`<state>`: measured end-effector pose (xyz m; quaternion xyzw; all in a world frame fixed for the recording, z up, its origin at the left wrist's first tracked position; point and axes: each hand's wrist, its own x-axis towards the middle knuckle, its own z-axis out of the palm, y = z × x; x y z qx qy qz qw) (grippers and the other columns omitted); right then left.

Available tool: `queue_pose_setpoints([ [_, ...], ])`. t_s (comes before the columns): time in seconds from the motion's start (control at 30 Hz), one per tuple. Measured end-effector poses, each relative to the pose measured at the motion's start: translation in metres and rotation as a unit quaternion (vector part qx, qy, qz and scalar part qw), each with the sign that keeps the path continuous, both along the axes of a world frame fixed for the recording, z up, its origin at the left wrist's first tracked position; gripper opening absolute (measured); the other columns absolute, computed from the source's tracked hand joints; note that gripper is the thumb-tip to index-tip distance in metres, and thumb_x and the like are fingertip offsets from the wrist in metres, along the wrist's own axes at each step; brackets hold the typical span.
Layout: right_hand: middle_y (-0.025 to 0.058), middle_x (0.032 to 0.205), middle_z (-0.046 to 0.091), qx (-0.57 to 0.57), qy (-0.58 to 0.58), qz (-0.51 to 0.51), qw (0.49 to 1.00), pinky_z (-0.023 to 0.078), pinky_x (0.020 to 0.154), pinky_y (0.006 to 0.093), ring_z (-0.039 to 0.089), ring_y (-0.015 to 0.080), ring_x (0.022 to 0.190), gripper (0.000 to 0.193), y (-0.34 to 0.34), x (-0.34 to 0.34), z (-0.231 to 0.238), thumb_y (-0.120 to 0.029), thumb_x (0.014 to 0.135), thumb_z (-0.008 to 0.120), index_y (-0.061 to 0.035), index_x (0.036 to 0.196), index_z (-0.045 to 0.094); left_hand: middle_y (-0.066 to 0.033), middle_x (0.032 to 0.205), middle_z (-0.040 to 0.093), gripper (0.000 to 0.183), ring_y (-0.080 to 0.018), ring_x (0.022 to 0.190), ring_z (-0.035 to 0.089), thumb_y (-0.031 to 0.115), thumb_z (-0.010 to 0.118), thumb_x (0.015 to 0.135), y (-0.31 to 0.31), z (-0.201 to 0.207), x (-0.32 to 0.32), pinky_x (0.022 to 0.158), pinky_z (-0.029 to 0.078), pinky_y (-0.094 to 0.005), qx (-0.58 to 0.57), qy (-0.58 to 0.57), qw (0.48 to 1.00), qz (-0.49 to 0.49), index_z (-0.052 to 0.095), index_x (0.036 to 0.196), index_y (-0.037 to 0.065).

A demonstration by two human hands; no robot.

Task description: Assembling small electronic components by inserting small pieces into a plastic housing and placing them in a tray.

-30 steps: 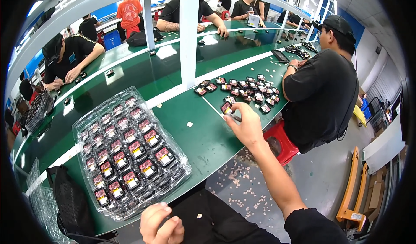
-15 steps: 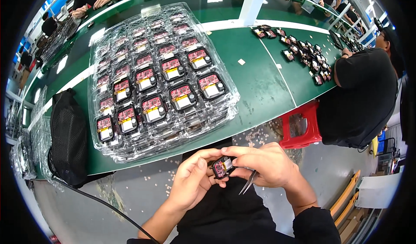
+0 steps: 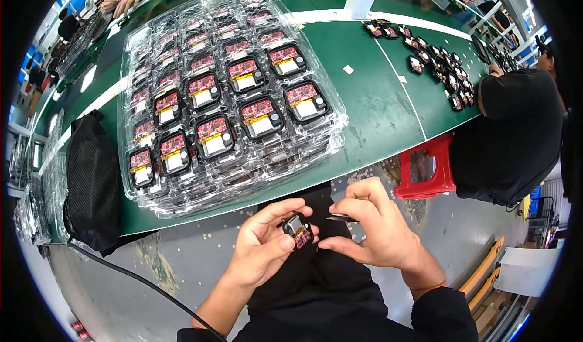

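Observation:
Above my lap, my left hand grips a small black device casing between thumb and fingers. Its open inner side faces up, with a red circuit board, a yellow strip and a grey-white block showing. Just to its right, my right hand holds dark metal tweezers in curled fingers, apart from the casing. The tweezers' tips point left; much of them is hidden by the fingers. Beyond both hands, stacked clear plastic trays stand on the green table, holding rows of similar casings.
A black mesh bag lies left of the trays, near a black cable. Many loose casings are scattered at the right, beside a person in black. A red stool stands under the table's right edge.
My right hand has drawn back from the casing, its tweezers now turned leftward. The casing has been turned in my left hand. The view has shifted slightly, so the trays appear higher.

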<state>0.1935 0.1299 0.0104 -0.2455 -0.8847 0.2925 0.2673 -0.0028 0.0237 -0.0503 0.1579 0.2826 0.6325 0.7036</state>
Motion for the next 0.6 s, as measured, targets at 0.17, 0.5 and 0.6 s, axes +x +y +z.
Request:
queue_pose_setpoints([
  [0.17, 0.0105, 0.101, 0.062, -0.055, -0.031, 0.016, 0.998, 0.056, 0.066, 0.0382, 0.067, 0.0278, 0.082, 0.033, -0.004, 0.0, -0.011, -0.002, 0.084, 0.076, -0.0031, 0.115, 0.067, -0.0189, 0.134, 0.059, 0.062, -0.0323, 0.114, 0.067, 0.014, 0.083, 0.085, -0.002, -0.003, 0.005, 0.101, 0.057, -0.0463, 0.008, 0.049, 0.997, 0.062, 0.055, 0.135, -0.008],
  [0.5, 0.0091, 0.092, 0.069, -0.008, 0.011, -0.022, 1.0, 0.055, 0.066, 0.0364, 0.067, 0.0267, 0.077, 0.029, -0.011, -0.006, -0.022, -0.002, 0.078, 0.081, -0.0017, 0.106, 0.073, -0.0136, 0.144, 0.046, 0.061, -0.0294, 0.13, 0.057, -0.013, 0.078, 0.079, -0.005, -0.009, 0.0, 0.106, 0.052, -0.0401, 0.086, 0.099, 0.99, 0.05, 0.057, 0.137, -0.005],
  [0.6, 0.0081, 0.09, 0.069, 0.017, 0.008, -0.027, 0.999, 0.055, 0.065, 0.0354, 0.067, 0.0253, 0.076, 0.029, -0.013, -0.006, -0.024, -0.002, 0.078, 0.081, -0.0025, 0.106, 0.073, -0.0158, 0.142, 0.049, 0.062, -0.0304, 0.126, 0.06, -0.004, 0.084, 0.076, -0.005, -0.002, 0.006, 0.106, 0.052, -0.0423, 0.055, 0.1, 0.991, 0.072, 0.06, 0.134, -0.004],
])
